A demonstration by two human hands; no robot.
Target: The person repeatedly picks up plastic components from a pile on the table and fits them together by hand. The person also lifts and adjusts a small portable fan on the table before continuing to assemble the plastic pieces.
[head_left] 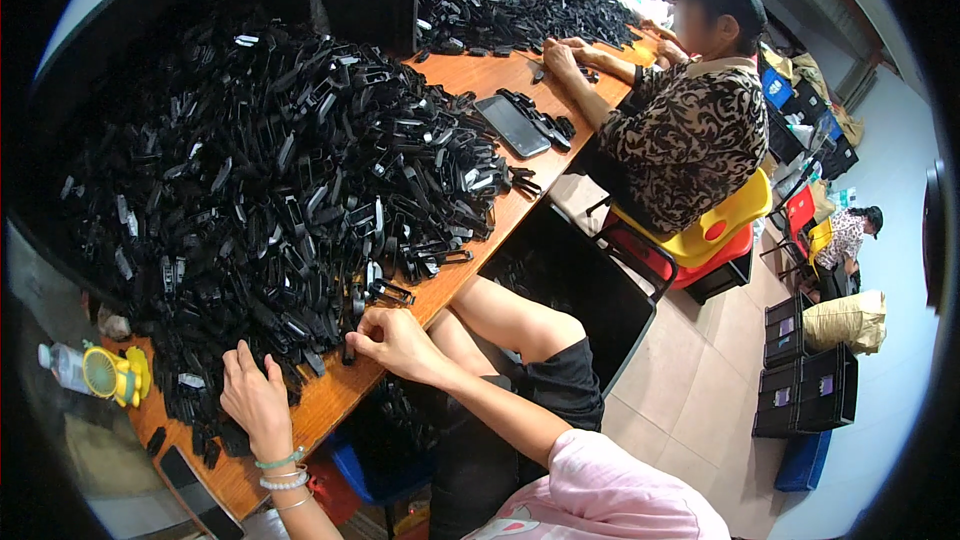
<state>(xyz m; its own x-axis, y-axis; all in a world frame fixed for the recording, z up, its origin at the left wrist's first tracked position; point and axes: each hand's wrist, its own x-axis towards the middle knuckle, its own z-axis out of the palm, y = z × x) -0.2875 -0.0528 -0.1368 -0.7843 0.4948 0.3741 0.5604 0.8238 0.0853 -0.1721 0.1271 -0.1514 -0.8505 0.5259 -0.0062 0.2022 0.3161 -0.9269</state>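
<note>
A large heap of small, elongated black plastic pieces (270,190), some with shiny faces, covers much of the wooden table (440,285). At its near edge my left hand (256,398) rests with fingers stretched out against the pieces; nothing shows in its grip. My right hand (398,344) is closed by the table's front edge. Thumb and fingers pinch a small black plastic piece (350,348), partly hidden by the fingertips. Just beyond that hand, a few loose pieces (390,290) stick out of the heap.
A phone (513,126) lies right of the heap; another dark phone (195,490) sits at the lower left corner, near a yellow fan (115,376) and a bottle (62,366). Farther along, a co-worker (690,120) sits beside a second black heap (545,10). Black crates (805,390) stand right.
</note>
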